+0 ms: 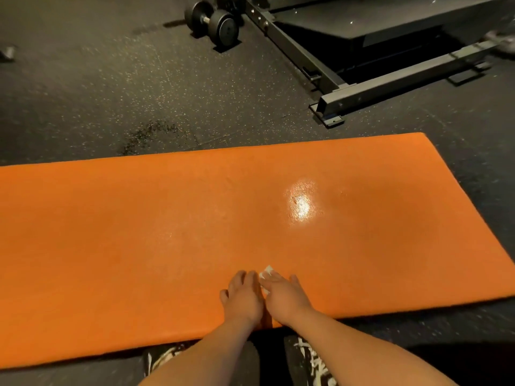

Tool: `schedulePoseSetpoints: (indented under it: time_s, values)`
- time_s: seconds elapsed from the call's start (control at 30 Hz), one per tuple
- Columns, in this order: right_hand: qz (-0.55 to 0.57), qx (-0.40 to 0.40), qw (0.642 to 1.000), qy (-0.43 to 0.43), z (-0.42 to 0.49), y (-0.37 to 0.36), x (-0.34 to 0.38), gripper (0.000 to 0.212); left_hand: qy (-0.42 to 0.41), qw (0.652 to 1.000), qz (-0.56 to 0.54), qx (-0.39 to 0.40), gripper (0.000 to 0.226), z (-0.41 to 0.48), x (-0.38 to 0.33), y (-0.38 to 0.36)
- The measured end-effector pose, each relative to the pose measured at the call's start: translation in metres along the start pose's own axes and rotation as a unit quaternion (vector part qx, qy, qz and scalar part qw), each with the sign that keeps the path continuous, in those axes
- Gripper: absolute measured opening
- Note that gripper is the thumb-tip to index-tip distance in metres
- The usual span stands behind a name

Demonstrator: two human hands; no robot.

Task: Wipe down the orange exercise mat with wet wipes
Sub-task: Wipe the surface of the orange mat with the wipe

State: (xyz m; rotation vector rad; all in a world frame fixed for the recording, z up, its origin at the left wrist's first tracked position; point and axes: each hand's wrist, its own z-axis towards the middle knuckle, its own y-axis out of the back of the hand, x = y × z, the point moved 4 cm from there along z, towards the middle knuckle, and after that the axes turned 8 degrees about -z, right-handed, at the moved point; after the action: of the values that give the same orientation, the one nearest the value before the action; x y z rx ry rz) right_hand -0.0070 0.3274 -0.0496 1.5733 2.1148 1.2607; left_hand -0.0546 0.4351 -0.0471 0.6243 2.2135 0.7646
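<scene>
The orange exercise mat lies flat across the dark gym floor, with a shiny wet patch right of its middle. Both my hands rest side by side near its front edge. My right hand presses flat on a small white wet wipe, which shows only at the fingertips and between the hands. My left hand lies flat on the mat right beside it, its fingers touching the wipe's left edge.
Two black dumbbells sit on the speckled rubber floor behind the mat. A black metal machine frame with a platform stands at the back right. My shoes are just in front of the mat's near edge.
</scene>
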Motion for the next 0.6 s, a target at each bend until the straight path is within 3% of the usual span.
schedulePoseSetpoints:
  time_s: [0.1, 0.23, 0.37, 0.47, 0.6]
  values:
    - [-0.045, 0.0, 0.999, 0.004, -0.012, 0.005, -0.014, 0.059, -0.015, 1.0, 0.017, 0.005, 0.044, -0.018, -0.001, -0.006]
    - [-0.04, -0.02, 0.993, -0.107, -0.02, 0.01, -0.034, 0.058, -0.03, 0.998, 0.034, 0.045, 0.046, -0.032, 0.001, -0.01]
    - [-0.04, 0.031, 0.998, -0.031, -0.039, -0.005, -0.005, 0.06, -0.05, 0.993, 0.061, 0.087, 0.054, -0.041, 0.001, -0.017]
    - [-0.057, 0.021, 0.998, 0.009, -0.048, -0.004, -0.012, 0.057, -0.066, 0.991, 0.075, 0.093, 0.063, -0.043, 0.006, -0.019]
    - [-0.047, -0.036, 0.991, -0.124, -0.056, 0.002, -0.064, 0.056, -0.076, 0.991, 0.081, 0.076, 0.067, -0.053, 0.005, -0.028]
